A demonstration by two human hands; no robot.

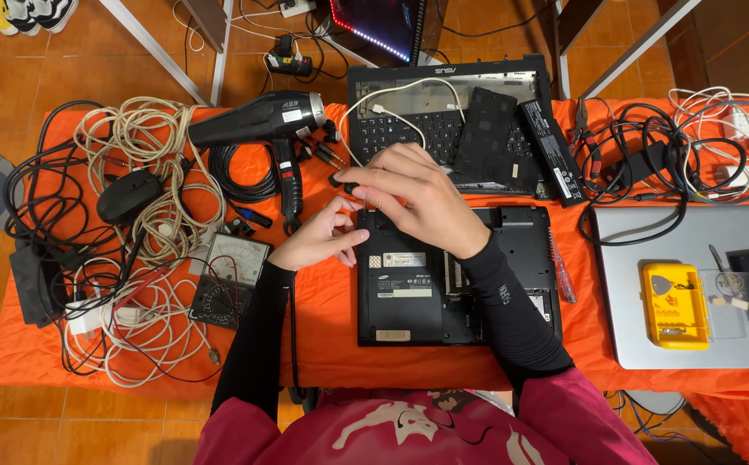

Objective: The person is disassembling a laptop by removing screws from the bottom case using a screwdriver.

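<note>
While both hands work at the far left corner of the upturned black laptop [443, 275], the risk is mostly small parts: anything loosened at that edge could roll onto the orange tabletop [323, 344] and vanish among the white cables [150, 327] or under the analogue meter [229, 280]. Judged from the crowding, a slip could also knock the loose black panel [484, 129] resting on the second, opened laptop [443, 120] behind.

Right hand [413, 198]: palm down, fingers curled and drawn together, tips pressing at the laptop's far left corner, beside a small dark piece; whether it pinches that piece cannot be told. Left hand [318, 241]: half closed, fingers bent toward the thumb, touching the laptop's left edge just below the right hand; nothing clearly held.

The laptop lies base-up at tabletop centre. Black hair dryer [267, 120] sits near, to the left; yellow bit case [674, 306] well apart, on a silver laptop [693, 293].
</note>
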